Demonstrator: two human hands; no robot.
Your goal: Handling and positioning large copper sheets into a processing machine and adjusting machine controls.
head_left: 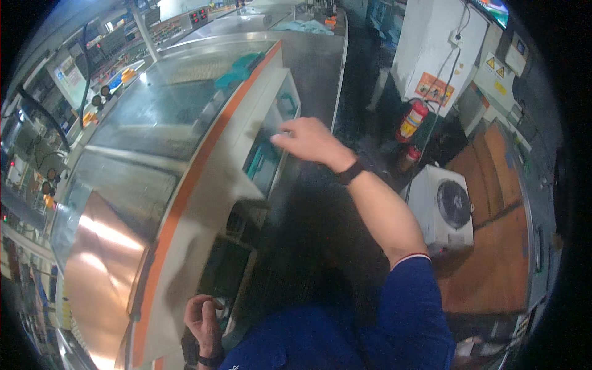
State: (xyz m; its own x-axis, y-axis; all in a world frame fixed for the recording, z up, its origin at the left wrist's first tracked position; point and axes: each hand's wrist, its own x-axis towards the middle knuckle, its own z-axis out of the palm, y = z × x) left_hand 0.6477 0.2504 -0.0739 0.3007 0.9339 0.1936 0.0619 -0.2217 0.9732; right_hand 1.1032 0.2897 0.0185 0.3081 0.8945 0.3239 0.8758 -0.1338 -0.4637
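Observation:
My right hand (307, 140) is stretched forward over a window-like opening (265, 163) in the side of a long white machine (203, 185) with an orange edge strip. Its fingers are loosely bent and a little apart, with nothing visible in them. Greenish parts show inside the opening. Lower down, my left hand (204, 319) is by the machine's side, next to a dark lower opening (225, 268). Its fingers are curled, and a small whitish thing shows at the fingertips, too unclear to name. A copper-coloured sheet (102, 271) lies on the machine's top, left of that hand.
Teal gloves or cloths (237, 73) rest on the machine's glassy cover. To the right stand red fire extinguishers (413, 120), a white fan unit (441, 206) and brown boards (493, 259). A dark floor strip (308, 246) runs beside the machine.

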